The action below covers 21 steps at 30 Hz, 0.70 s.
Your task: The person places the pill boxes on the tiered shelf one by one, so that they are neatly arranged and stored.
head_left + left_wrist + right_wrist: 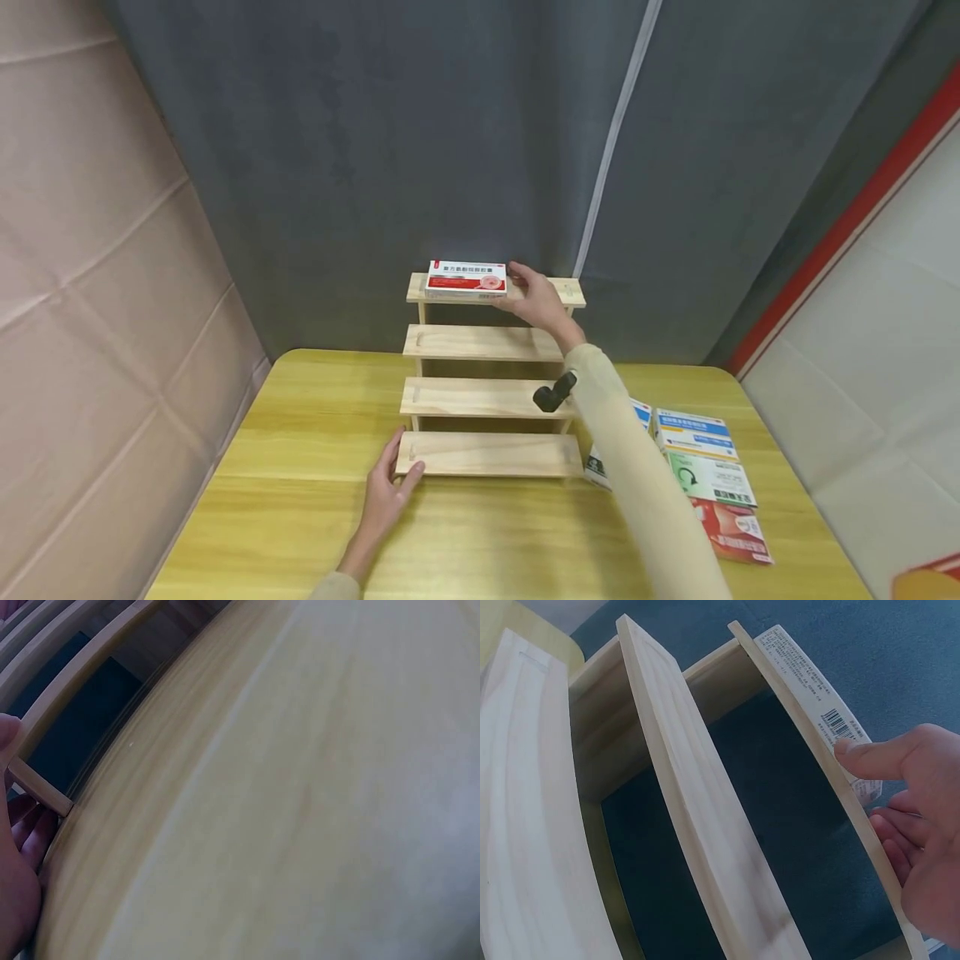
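A four-tier wooden display rack [487, 454] stands on the table. A white and red medicine box [467, 279] with printed Chinese text lies on the left part of its top tier. My right hand [538, 300] holds the box's right end; in the right wrist view the thumb touches the side of the box [806, 682] near a barcode, and the other fingers are partly hidden. My left hand [386, 496] grips the left end of the lowest tier, thumb on top. In the left wrist view its fingers are behind a rack leg [43, 787].
Several medicine boxes lie at the right: a blue and white box [696, 433], a green and white box [711, 477] and a red box [731, 532]. Another box [597, 468] is partly hidden by my right sleeve. A grey curtain [360, 167] hangs behind the table [300, 500].
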{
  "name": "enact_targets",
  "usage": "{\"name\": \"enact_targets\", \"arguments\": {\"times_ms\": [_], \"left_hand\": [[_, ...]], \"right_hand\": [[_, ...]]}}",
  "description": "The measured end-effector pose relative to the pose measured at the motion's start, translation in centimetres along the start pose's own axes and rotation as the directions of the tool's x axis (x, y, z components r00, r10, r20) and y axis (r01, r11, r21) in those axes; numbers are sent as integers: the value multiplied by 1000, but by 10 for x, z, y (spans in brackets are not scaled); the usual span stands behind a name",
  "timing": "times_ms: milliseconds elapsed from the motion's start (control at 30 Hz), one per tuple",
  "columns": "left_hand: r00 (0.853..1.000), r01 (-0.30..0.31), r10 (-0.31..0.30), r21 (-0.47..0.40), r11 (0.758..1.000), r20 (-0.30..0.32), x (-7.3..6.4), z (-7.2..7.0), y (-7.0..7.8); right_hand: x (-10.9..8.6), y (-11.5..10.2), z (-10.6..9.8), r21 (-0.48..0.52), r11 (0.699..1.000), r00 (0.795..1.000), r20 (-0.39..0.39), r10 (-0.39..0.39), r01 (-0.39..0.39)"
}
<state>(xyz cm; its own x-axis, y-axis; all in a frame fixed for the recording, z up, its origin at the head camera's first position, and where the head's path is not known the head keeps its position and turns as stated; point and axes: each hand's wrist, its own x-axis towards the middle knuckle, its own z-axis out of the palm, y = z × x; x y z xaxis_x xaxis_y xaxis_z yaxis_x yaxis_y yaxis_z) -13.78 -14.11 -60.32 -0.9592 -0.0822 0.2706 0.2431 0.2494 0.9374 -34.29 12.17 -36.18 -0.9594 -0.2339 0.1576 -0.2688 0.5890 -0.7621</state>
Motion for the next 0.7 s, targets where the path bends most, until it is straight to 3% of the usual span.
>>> {"name": "enact_targets", "arguments": {"times_ms": [133,367,700], "left_hand": [[1000,2,-2,6,1000,0,1,0,0],[998,64,-64,-7,998,-4,2,-2,3],[1000,27,-27,7,1000,-3,5,-1,1]], "right_hand": [[-4,1,-5,24,1000,1000,-2,6,-5],[-13,4,-18,74,997,1000,-22,-2,3],[-29,13,-39,102,995,1000,-21,-3,5]]}}
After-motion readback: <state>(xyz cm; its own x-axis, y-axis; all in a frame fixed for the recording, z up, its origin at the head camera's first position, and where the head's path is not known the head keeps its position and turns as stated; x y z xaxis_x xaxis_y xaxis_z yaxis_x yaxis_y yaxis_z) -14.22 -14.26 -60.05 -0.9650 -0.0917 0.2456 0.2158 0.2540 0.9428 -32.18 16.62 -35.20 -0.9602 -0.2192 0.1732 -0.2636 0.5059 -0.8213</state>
